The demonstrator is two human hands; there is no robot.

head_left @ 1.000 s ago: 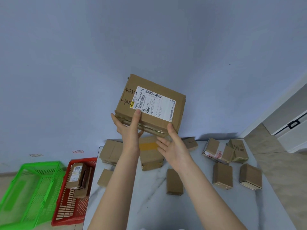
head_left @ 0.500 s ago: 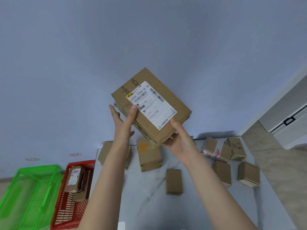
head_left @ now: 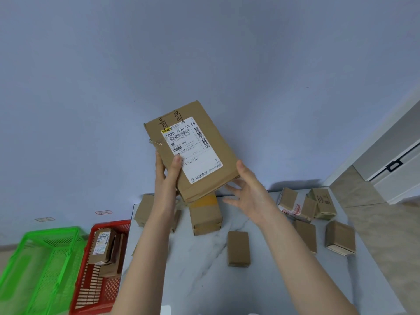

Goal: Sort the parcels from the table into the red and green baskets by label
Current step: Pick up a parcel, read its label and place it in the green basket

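I hold up a flat brown parcel point(head_left: 193, 151) in front of the wall, its white shipping label with barcodes and handwritten characters facing me. My left hand point(head_left: 166, 176) grips its lower left edge, thumb on the label and fingers behind. My right hand point(head_left: 250, 196) is spread with straight fingers at the parcel's lower right corner, thumb against the edge. The red basket point(head_left: 109, 223) on the floor at the left holds a labelled parcel point(head_left: 102, 246). Beside it, further left, the green basket point(head_left: 45, 258) looks empty.
Several small brown parcels lie on the marbled white table point(head_left: 204, 280): one in the middle point(head_left: 238, 248), a taller one behind point(head_left: 204, 217), a cluster at the right point(head_left: 295, 203), point(head_left: 339, 237). A white cabinet point(head_left: 391, 173) stands at the right.
The parcel has turned clockwise so its label stands nearly upright towards me. My right hand has opened and slid to the lower right corner; the left thumb has moved onto the label.
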